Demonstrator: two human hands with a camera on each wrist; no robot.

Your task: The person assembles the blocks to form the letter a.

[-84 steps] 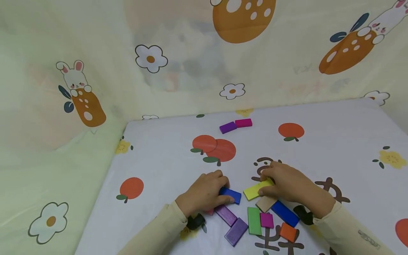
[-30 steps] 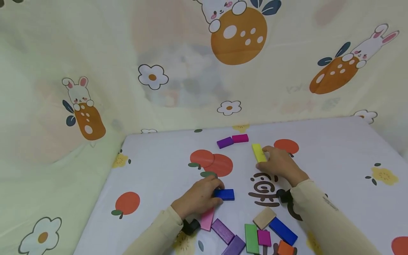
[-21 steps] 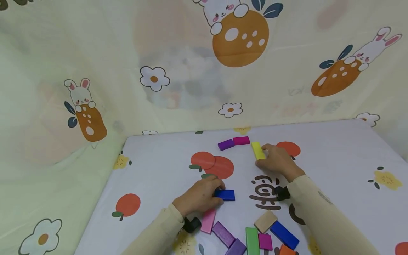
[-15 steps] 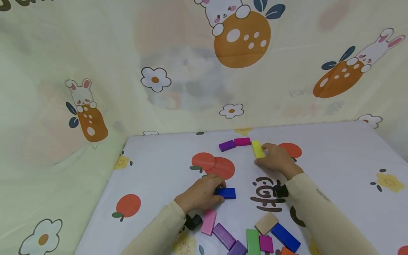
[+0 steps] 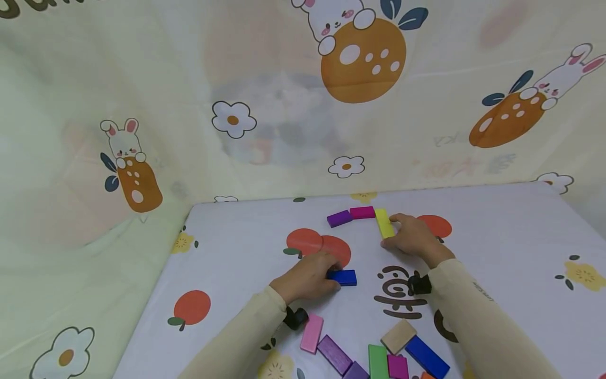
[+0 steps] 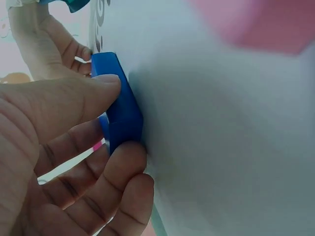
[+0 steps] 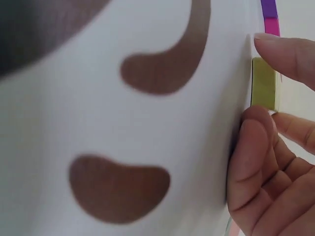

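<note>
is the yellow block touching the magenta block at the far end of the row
Touching. In the head view the yellow block, pinched by the right hand, has its far end butted against the magenta block with no cloth showing between them.

My right hand (image 5: 411, 238) has carried the yellow block (image 5: 384, 223) away from the loose pile at 6 o'clock, up the table toward 12 o'clock. Over the last second I have eased it leftward until its far end sits just beside the magenta block (image 5: 362, 212), where a gap showed a second ago; my fingertips (image 7: 275, 49) pinch its sides. My left hand (image 5: 307, 275) has slid the blue block (image 5: 343, 277) a little toward 12 o'clock, off the pink block (image 5: 311, 332), which now lies uncovered behind my wrist.
</note>
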